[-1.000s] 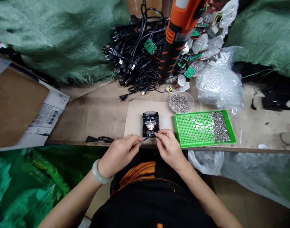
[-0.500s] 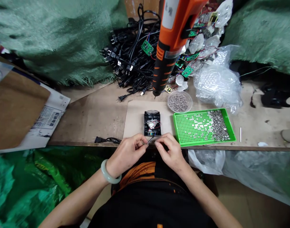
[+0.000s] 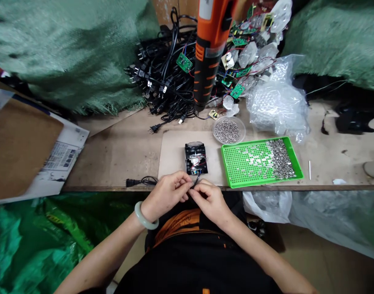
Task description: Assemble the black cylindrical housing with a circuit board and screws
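Note:
A small black housing (image 3: pixel 188 160) lies open on a cardboard sheet (image 3: pixel 170 151), showing red wires and a white part inside. From its near end a black cord (image 3: pixel 198 177) runs down to my fingers at the table edge. My left hand (image 3: pixel 168 192), with a pale green bangle at the wrist, pinches the cord. Close beside it, my right hand (image 3: pixel 213 202) also has its thumb and fingers closed on the cord, the fingertips of both hands nearly touching. Left of my hands, a black plug (image 3: pixel 132 183) with coiled cord lies along the edge.
An orange and black electric screwdriver (image 3: pixel 205 61) hangs above the table. A round dish of screws (image 3: pixel 227 130) and a green tray (image 3: pixel 232 184) of small metal parts stand at right. Behind are piled power cords (image 3: pixel 162 73), circuit boards and plastic bags (image 3: pixel 277 102). A cardboard box (image 3: pixel 24 143) is at left.
My right hand has moved left and closed on the cord beside my left hand; before, the two were slightly apart. The view has shifted a little.

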`<move>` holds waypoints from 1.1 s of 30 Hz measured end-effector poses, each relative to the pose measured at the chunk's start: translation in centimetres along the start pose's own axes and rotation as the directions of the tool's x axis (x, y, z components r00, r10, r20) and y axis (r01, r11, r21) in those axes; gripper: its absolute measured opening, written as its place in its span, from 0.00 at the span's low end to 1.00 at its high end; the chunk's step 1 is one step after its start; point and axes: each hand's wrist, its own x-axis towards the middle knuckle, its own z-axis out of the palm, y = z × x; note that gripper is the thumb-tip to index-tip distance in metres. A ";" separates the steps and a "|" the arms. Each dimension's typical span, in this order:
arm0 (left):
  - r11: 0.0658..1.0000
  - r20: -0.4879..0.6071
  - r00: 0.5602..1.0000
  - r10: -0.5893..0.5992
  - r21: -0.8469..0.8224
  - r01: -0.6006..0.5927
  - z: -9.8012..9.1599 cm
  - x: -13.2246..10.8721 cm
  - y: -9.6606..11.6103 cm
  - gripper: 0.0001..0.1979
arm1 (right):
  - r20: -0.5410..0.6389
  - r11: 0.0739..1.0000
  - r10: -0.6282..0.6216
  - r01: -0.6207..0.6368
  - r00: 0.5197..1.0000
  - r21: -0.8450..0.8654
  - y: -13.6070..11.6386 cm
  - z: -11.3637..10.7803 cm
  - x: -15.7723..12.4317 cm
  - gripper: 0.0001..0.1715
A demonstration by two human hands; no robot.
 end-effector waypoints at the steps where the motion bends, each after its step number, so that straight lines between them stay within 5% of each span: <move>1: 0.991 -0.046 0.994 0.098 0.099 -0.093 0.0 0.2 0.0 0.06 | -0.012 0.999 0.026 -0.026 1.000 0.023 0.0 0.1 0.1 0.16; 4: 0.836 -0.127 0.894 0.429 0.430 -0.340 0.2 1.3 -0.3 0.06 | -0.003 0.997 0.069 -0.069 0.998 0.033 -0.3 0.1 0.3 0.18; 6: 0.728 -0.102 0.843 0.528 0.566 -0.388 0.4 2.0 -0.7 0.08 | 0.008 0.997 0.080 -0.080 0.997 0.003 -0.6 0.0 0.3 0.19; 11: 0.664 -0.047 0.850 0.524 0.647 -0.374 0.1 3.0 -1.5 0.07 | 0.015 0.985 0.159 -0.158 0.987 -0.063 -1.2 -1.0 -0.3 0.17; 15: 0.701 -0.002 0.867 0.499 0.589 -0.402 -0.6 3.3 -1.4 0.08 | -0.027 0.929 0.346 -0.338 0.938 0.153 -1.3 -1.6 -0.8 0.14; 18: 0.716 0.015 0.865 0.501 0.554 -0.424 -0.8 3.5 -1.4 0.08 | -0.107 0.901 0.378 -0.339 0.920 0.271 -1.2 -1.6 -0.5 0.15; 25: 0.736 -0.009 0.840 0.542 0.488 -0.470 -0.8 3.4 -2.2 0.07 | -0.415 0.971 0.093 -0.174 0.905 -0.162 -0.5 -1.8 0.8 0.16; 33: 0.716 -0.032 0.806 0.591 0.482 -0.505 -0.5 3.2 -2.7 0.06 | -0.403 0.883 -0.148 -0.063 0.903 -0.465 -0.6 -1.0 1.0 0.11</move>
